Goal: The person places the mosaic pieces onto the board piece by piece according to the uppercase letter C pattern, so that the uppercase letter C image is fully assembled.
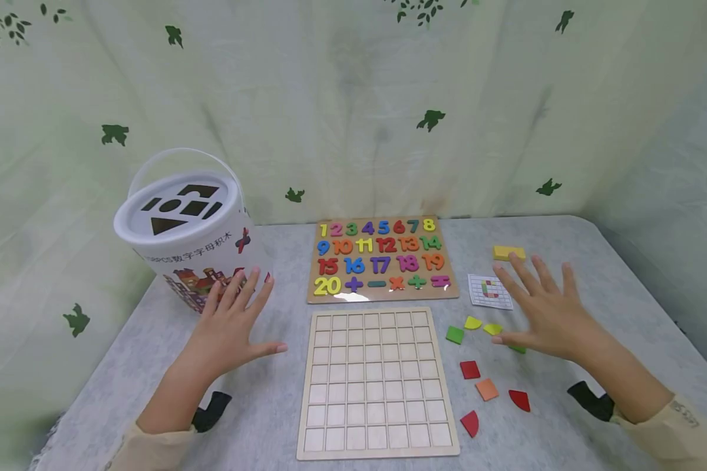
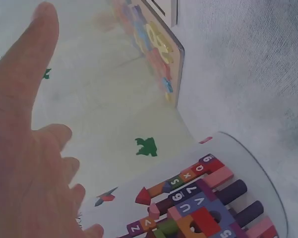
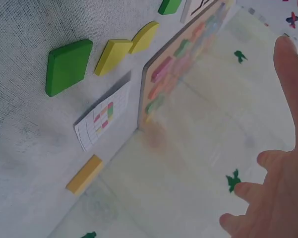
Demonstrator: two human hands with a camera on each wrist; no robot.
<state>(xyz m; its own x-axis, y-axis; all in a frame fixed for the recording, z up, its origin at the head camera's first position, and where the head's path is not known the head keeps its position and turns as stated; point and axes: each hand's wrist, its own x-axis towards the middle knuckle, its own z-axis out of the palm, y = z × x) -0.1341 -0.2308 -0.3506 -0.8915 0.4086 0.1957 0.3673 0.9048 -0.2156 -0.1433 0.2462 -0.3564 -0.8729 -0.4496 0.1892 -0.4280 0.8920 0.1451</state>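
My left hand, fingers spread, is raised in front of the white bucket in the head view and holds nothing. The right hand is also spread and bare, above the right side of the table. Beneath and beside it lie a small printed pattern card, a yellow block and yellow quarter-round pieces. A green square piece shows in the right wrist view. Between the hands lies a wooden grid board with bare cells. Nearer me are a red square and an orange square.
Behind the grid board lies a number puzzle board with coloured numerals and signs. Red quarter-round pieces lie right of the grid. A pale leaf-patterned curtain hangs along the table's back edge.
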